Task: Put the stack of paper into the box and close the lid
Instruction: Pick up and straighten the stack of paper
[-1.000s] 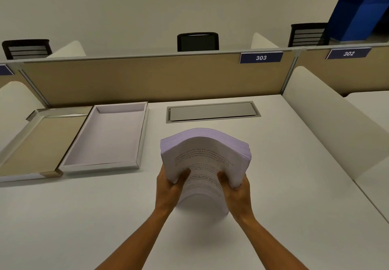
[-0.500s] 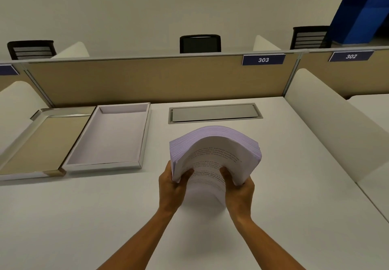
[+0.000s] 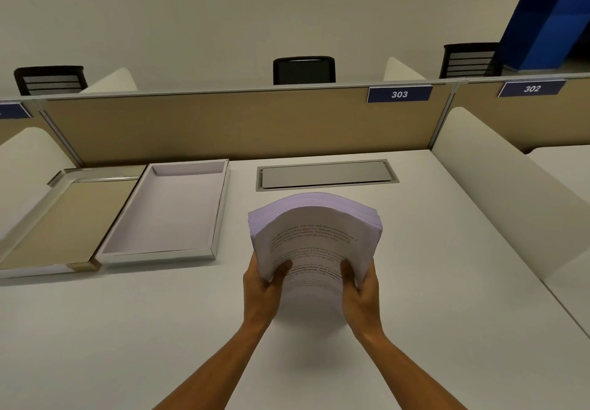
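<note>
Both hands, left hand (image 3: 262, 285) and right hand (image 3: 360, 290), grip the bowed paper stack (image 3: 314, 234) above the counter (image 3: 415, 298); the open box (image 3: 166, 211) at far left is empty, lid (image 3: 60, 218) unclosed.

The stack of paper (image 3: 314, 234) is thick, white and printed with dark text, held upright above the desk with its top bowed over in an arch. The box (image 3: 166, 211) is a shallow white tray, open and bare inside, lying flat to the left of the stack. Its lid (image 3: 60, 218) lies upturned just left of the box, tan inside, touching its side.
</note>
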The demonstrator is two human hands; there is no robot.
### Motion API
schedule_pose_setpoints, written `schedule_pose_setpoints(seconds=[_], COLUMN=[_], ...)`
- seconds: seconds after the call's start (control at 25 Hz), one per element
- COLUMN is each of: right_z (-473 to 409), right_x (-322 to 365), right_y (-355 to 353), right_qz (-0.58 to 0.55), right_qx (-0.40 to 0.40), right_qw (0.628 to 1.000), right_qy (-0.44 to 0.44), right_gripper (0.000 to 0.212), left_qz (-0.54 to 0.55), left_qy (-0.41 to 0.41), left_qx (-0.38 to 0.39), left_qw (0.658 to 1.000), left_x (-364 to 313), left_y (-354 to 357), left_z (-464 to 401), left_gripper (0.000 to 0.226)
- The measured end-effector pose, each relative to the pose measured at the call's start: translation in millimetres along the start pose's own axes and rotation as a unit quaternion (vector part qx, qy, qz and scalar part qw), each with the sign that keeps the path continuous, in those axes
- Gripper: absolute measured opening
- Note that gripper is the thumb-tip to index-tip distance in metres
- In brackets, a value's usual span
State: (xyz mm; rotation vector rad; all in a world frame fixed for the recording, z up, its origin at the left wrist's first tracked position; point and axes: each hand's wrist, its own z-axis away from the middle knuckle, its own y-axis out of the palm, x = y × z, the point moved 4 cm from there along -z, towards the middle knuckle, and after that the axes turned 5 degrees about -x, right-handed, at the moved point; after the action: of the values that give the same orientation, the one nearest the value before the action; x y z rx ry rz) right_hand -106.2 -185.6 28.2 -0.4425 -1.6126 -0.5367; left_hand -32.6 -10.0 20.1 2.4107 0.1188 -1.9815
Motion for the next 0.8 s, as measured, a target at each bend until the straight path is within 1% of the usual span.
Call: schedule_pose_setpoints(seconds=[0.2, 0.36, 0.48, 0.68, 0.8], right_z=[-10.8, -9.2, -8.0, -1.1, -6.8], right_x=[10.7, -1.6, -8.7, -14.7, -15.9], right_y=[-0.3, -4.6, -8.1, -8.9, -7.6], right_qz=[0.003, 0.020, 0.026, 0.031, 0.058], right_qx=[0.023, 0.034, 0.047, 0.053, 0.037], right_qw=[1.000, 0.999, 0.999, 0.998, 0.998], right_qy=[-0.022, -0.009, -0.008, -0.007, -0.002], right_gripper=[0.025, 0.032, 0.032, 0.022, 0.025], left_qz=[0.021, 0.001, 0.000, 0.005, -0.022], left_qy=[0.000, -0.004, -0.007, -0.026, -0.022], left_qx=[-0.003, 0.010, 0.021, 0.026, 0.026], left_qw=[1.000, 1.000, 1.000, 0.999, 0.999], left_x=[-5.7, -0.3, 8.8, 19.3, 12.9], left_y=[-1.5, -0.3, -0.6, 0.9, 1.4], left_z=[-5.7, -2.1, -1.8, 8.7, 3.9], left_gripper=[0.053, 0.054, 0.053, 0.041, 0.037])
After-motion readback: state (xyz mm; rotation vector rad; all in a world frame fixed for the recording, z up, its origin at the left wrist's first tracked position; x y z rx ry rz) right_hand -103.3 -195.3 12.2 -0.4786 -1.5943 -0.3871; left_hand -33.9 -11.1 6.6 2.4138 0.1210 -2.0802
